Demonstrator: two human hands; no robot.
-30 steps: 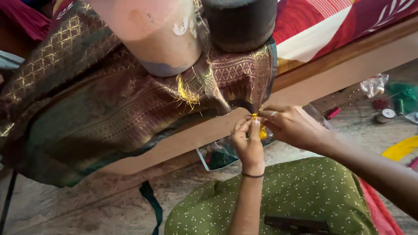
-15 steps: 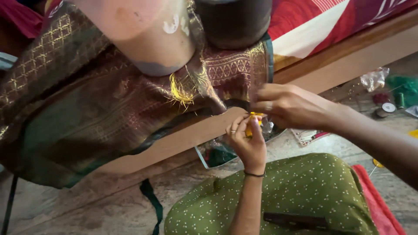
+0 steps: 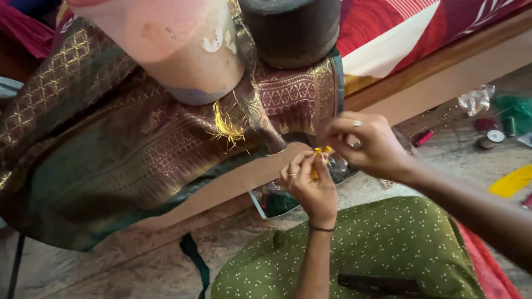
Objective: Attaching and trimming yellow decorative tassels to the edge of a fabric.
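Note:
A maroon and green sari with gold woven patterns (image 3: 127,138) hangs over the wooden bed edge (image 3: 443,72). A loose tuft of yellow threads (image 3: 228,127) dangles from its border. My left hand (image 3: 310,185) pinches a small bunch of yellow thread (image 3: 317,161) at the sari's hem. My right hand (image 3: 368,145), with a ring on one finger, grips the upper end of the same yellow thread just above the left fingers. Both hands touch each other around the thread.
A pink cylinder (image 3: 177,50) and a dark cylinder (image 3: 293,30) weigh the sari down on the bed. Thread spools (image 3: 490,138), a plastic bag (image 3: 475,99) and a yellow piece (image 3: 512,181) lie on the floor at right. My green dotted lap (image 3: 382,249) holds a dark phone (image 3: 379,284).
My right hand rose from beside the left hand to above it, and both moved slightly up towards the sari's hem with the yellow thread.

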